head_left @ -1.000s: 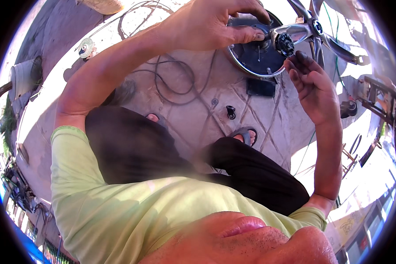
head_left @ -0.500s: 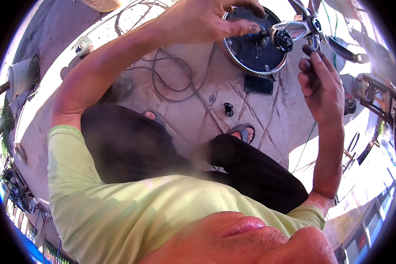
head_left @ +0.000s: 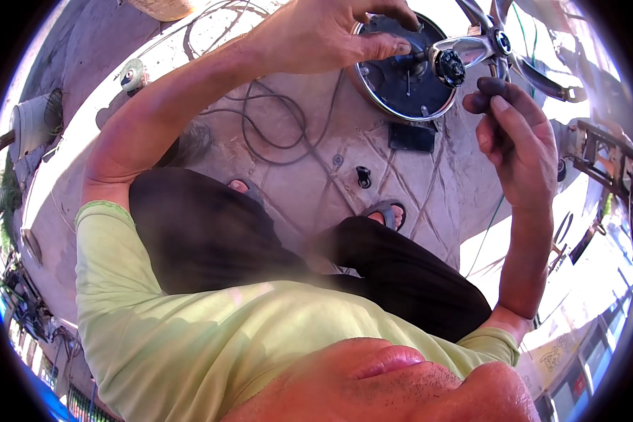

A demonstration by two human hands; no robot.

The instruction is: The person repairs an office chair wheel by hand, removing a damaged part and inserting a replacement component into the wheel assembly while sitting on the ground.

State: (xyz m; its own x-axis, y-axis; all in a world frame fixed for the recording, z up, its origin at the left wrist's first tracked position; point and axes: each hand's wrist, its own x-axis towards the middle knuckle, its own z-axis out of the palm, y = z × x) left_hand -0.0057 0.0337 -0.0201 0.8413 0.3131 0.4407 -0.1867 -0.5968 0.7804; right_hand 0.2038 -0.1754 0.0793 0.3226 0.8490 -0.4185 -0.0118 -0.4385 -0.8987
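A black disc with a shiny metal rim (head_left: 408,95) lies at the upper middle, with a short shaft at its centre. To its right is a chrome star-shaped base (head_left: 502,42) with several curved legs. A dark, lumpy round piece (head_left: 450,67) sits on the end of the nearest leg. My left hand (head_left: 337,35) reaches over the disc, thumb and fingers apart, thumb tip close to the shaft. My right hand (head_left: 517,130) is just below the base, its darkened fingertips pinched together. Whatever they may hold is hidden.
A small black caster-like piece (head_left: 363,176) and a flat black rectangular object (head_left: 411,137) lie on the floor near my sandalled foot (head_left: 387,213). A grey cable (head_left: 281,160) loops across the floor to the left. A metal frame (head_left: 605,158) stands at the far right.
My right hand has drawn back slightly from the chrome leg, down and to the right. My left hand has stayed almost in place.
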